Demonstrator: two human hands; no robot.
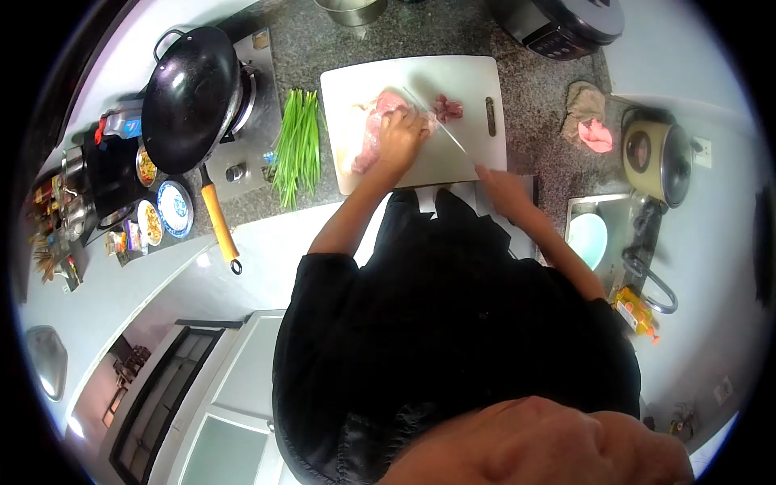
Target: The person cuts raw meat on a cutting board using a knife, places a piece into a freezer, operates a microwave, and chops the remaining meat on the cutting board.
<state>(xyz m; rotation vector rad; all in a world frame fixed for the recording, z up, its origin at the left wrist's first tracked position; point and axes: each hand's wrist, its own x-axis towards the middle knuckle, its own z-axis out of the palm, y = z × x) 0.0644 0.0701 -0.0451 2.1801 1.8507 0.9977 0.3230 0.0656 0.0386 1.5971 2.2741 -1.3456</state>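
Observation:
A pale pink piece of raw meat (369, 144) lies on the white cutting board (339, 85). My left hand (402, 137) presses on the meat with its fingers curled over it. In my right hand (503, 192), closed round the handle, is a knife (453, 139), its thin blade reaching up and left across the board beside the meat's right end. Small cut pieces of darker meat (448, 107) sit just right of the blade. A slot handle (490, 116) shows at the board's right side. Green stalks (297, 149) lie left of the board.
A black wok (192, 99) with a wooden handle (217, 218) stands on the stove at left, near bowls and a blue-patterned plate (175, 208). A metal bowl (352, 10) and rice cooker (558, 24) stand behind. Right are cloths (584, 107), a beige pot (647, 158) and the sink (575, 207).

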